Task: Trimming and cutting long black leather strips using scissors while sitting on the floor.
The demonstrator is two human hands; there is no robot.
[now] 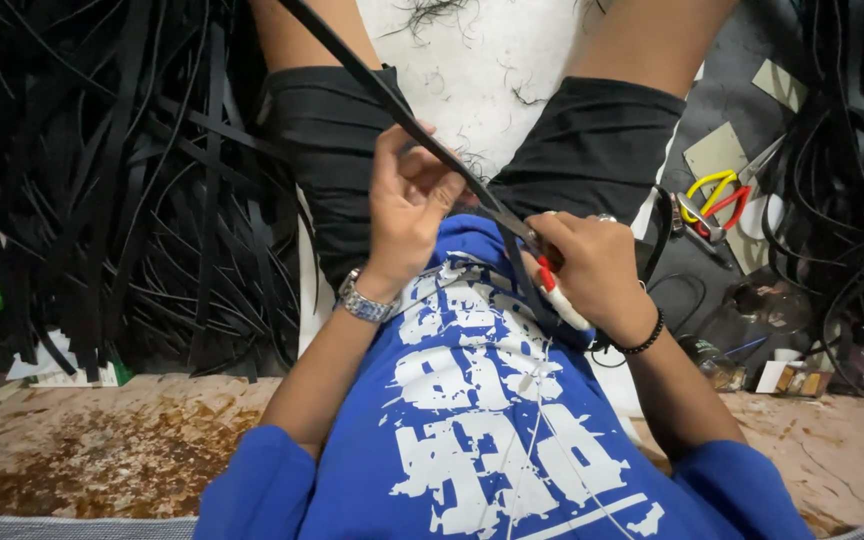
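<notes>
While the left hand (407, 200) pinches a black strip (392, 100), the right hand (592, 265) grips scissors (542, 265).

we have on a blue shirt (482, 420) with white splashy print, black shorts (342, 140), a shiny metal watch (364, 300) on our left wrist and a black bead bracelet (644, 338) on our right.

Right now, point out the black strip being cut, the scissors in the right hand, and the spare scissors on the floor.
black strip (422, 128), head view, mid-length above the left hand.
scissors (552, 285), head view, red-and-white handle.
spare scissors (717, 197), head view, yellow and red handle loops.
</notes>
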